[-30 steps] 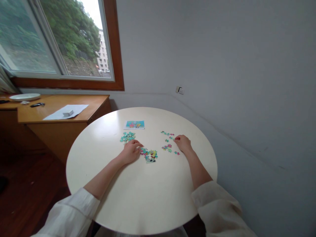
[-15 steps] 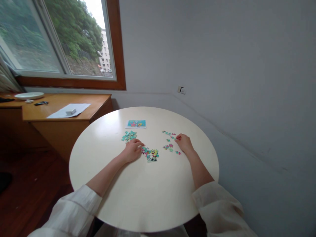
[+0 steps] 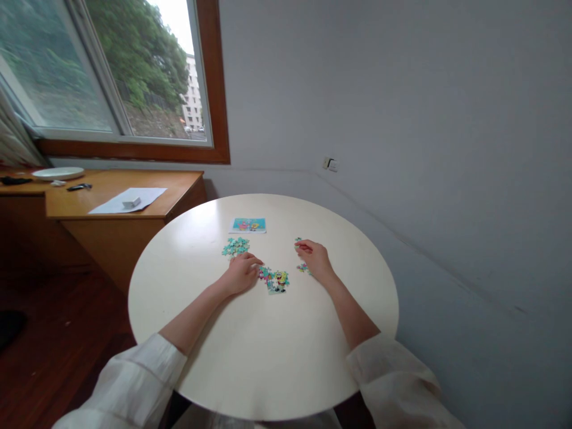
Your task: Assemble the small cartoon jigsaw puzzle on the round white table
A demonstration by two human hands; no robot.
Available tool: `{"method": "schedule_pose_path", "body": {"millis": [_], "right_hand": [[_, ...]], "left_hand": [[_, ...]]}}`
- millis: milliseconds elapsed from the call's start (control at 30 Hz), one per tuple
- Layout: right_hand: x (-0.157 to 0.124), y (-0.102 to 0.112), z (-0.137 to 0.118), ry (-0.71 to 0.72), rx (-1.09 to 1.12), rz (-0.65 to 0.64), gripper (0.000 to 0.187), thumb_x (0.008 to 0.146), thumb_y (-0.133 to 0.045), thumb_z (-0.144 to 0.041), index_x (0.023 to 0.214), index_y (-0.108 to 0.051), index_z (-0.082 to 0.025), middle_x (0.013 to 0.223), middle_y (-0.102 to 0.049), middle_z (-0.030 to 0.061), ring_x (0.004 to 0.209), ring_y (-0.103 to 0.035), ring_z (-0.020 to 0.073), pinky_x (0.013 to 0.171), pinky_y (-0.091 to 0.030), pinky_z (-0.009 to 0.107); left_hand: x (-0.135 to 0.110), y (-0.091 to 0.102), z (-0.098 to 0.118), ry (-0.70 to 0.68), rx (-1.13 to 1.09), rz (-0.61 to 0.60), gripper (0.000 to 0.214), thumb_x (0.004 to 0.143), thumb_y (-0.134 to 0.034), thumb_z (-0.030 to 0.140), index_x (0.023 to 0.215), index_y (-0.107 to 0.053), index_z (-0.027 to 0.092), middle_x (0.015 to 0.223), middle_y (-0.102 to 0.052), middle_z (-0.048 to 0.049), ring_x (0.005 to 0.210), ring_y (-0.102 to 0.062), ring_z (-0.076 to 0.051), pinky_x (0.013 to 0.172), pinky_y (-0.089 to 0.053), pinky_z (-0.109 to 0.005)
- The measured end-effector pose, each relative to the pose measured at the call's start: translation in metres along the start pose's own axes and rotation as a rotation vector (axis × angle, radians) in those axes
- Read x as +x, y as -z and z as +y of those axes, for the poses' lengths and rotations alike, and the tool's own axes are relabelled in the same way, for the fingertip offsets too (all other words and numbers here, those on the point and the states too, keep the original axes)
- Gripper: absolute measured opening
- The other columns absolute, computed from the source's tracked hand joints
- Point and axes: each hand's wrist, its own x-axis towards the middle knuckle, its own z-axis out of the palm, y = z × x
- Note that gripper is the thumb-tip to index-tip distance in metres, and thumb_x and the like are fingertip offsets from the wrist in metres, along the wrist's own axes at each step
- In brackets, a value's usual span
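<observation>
A partly joined jigsaw puzzle (image 3: pixel 277 281) with a yellow cartoon figure lies mid-table. My left hand (image 3: pixel 243 273) rests on the table at its left side, index finger stretched out over the upper left edge, holding nothing. My right hand (image 3: pixel 314 260) hovers over the loose pieces on the right, thumb and fingers pinched on what looks like a small puzzle piece, mostly hidden by the fingertips. Some loose pieces (image 3: pixel 303 268) show just below that hand; others are covered by it. Beyond my left hand sits a heap of teal puzzle pieces (image 3: pixel 235 246).
A picture card (image 3: pixel 248 225) of the cartoon figures lies behind the heap on the round white table (image 3: pixel 268 351). To the left, a wooden desk (image 3: pixel 111 223) carries a paper sheet (image 3: pixel 107 205), a small white box (image 3: pixel 131 202) and a white plate (image 3: pixel 58 173). A wall stands close on the right.
My right hand has moved left, toward the joined puzzle, and now covers many of the loose pieces. The left hand stays in place. The view has shifted very slightly.
</observation>
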Motion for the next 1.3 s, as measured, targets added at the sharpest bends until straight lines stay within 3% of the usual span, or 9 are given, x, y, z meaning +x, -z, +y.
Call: {"method": "schedule_pose_path", "body": {"millis": [167,333,1300], "right_hand": [[-0.007,-0.023,-0.005,-0.046,0.200,-0.122,0.022,0.061,-0.064,-0.035,0.074,-0.061,-0.018,0.064,-0.062,0.0009,0.058,-0.059,0.0141,0.058,-0.049,0.029],[-0.010,-0.030,-0.005,-0.083,0.246,-0.134,0.023,0.061,-0.065,-0.036,0.072,-0.059,-0.017,0.060,-0.063,0.0002,0.055,-0.060,0.0140,0.057,-0.050,0.029],[-0.018,-0.042,-0.001,-0.034,0.091,-0.291,0.013,0.063,-0.063,-0.025,0.070,-0.064,-0.014,0.065,-0.066,0.0038,0.060,-0.059,0.0141,0.059,-0.046,0.027]], "left_hand": [[0.000,0.001,0.000,0.015,0.009,-0.009,0.028,0.079,-0.044,0.021,0.097,-0.066,0.022,0.102,-0.060,-0.0083,0.098,-0.053,-0.024,0.088,-0.040,-0.041],[0.000,0.002,0.001,0.016,-0.005,-0.019,0.028,0.079,-0.045,0.022,0.098,-0.066,0.022,0.103,-0.060,-0.0087,0.098,-0.052,-0.025,0.089,-0.039,-0.042],[0.000,0.003,0.001,0.010,0.011,-0.047,0.026,0.079,-0.046,0.022,0.096,-0.066,0.022,0.103,-0.059,-0.0076,0.097,-0.052,-0.023,0.089,-0.037,-0.041]]}}
